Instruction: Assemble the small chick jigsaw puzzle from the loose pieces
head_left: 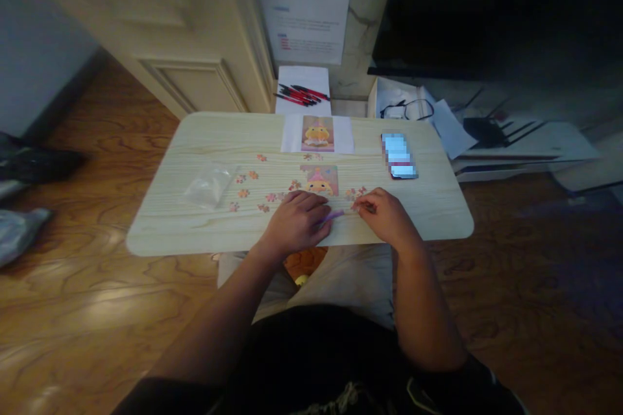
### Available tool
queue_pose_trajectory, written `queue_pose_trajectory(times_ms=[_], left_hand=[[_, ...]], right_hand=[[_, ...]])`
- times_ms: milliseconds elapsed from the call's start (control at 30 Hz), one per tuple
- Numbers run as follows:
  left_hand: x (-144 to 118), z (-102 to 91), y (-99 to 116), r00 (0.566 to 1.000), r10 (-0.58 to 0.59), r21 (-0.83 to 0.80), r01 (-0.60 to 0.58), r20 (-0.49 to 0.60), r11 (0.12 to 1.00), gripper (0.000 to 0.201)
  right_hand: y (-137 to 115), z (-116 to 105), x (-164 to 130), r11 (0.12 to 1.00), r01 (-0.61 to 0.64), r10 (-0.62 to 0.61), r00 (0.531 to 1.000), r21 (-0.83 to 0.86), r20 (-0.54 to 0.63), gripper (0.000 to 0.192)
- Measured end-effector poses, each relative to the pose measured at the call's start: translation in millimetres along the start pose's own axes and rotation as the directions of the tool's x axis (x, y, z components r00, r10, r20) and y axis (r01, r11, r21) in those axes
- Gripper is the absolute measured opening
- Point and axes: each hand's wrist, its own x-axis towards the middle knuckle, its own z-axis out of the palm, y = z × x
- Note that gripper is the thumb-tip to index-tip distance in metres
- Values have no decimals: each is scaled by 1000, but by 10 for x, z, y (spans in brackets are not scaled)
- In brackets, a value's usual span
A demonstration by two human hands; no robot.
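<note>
Right-hand grip (387, 214): thumb and fingers curl in close to each other among loose pieces just right of the partly joined puzzle (318, 176); whether they pinch one, I cannot tell. Left-hand grip (302, 215) lies palm down at the puzzle's near edge, knuckles bent, a purple strip (335, 214) against the fingers; I cannot tell if it is held.

Under the puzzle spreads a pale, wood-grained bench (433, 217) with rounded corners. More loose pieces (243, 193) are scattered left of the puzzle, with a clear plastic bag (209, 187) past them. Just beyond the puzzle sits a white sheet bearing a picture (318, 134); a lit phone (399, 155) lies to the puzzle's right and farther back.

Past the bench, straight beyond the puzzle, red-and-black pens (302, 95) rest on a white surface below a printed paper (311, 26) on the wall. A cream panelled door (195, 81) stands beyond the puzzle to the left, a large dark screen (487, 13) to the right. Brown wooden floor (87, 311) shows on both sides.
</note>
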Motion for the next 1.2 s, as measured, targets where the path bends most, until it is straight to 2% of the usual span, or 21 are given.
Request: queue_pose_trajectory(times_ms=[200,400,533,667,833,1200], left_hand=[[-68,-27,-24,999,-44,24,44,10,999,31],[-81,-33,-54,995,-100,11,100,-17,995,29],[-39,-30,-49,986,-157,23,159,-56,987,46],[-1,-14,-49,977,-205,26,207,-59,978,57],[-11,1,-68,978,-207,9,207,-34,978,56],[-10,1,-77,974,-224,-18,224,-19,974,56]], right_hand=[[-97,45,21,993,-64,64,998,-96,3,6],[-198,71,104,995,-95,95,995,14,34,5],[-335,116,278,991,-132,129,987,23,94,6],[-435,165,464,982,-170,183,968,-87,172,9],[-430,220,563,962,-192,225,961,-196,163,11],[-434,241,589,961,-183,217,964,-207,154,10]])
